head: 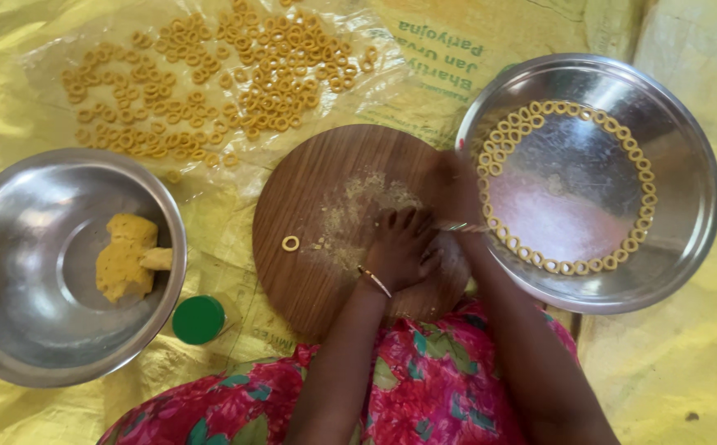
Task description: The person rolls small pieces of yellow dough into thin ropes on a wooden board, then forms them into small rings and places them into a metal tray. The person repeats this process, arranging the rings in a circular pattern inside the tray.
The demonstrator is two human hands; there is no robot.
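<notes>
My left hand [400, 247], with a thin bangle at the wrist, rests fingers-down on the right part of a round wooden board [317, 206]. Its fingertips pinch a thin pale dough strand [461, 227] that runs right toward the steel plate. My right hand [453, 191] is blurred with motion just beyond, at the board's right edge beside the plate's rim; its fingers cannot be made out. One small dough ring [291, 243] lies on the board to the left of my left hand, next to scattered flour and crumbs [358, 206].
A steel plate [688, 189] at right holds dough rings [556, 265] lined along its inner edge. A steel bowl [12, 247] at left holds a yellow dough lump [124, 255]. Many rings [210, 82] dry on clear plastic at the back. A green lid [198, 320] sits near my lap.
</notes>
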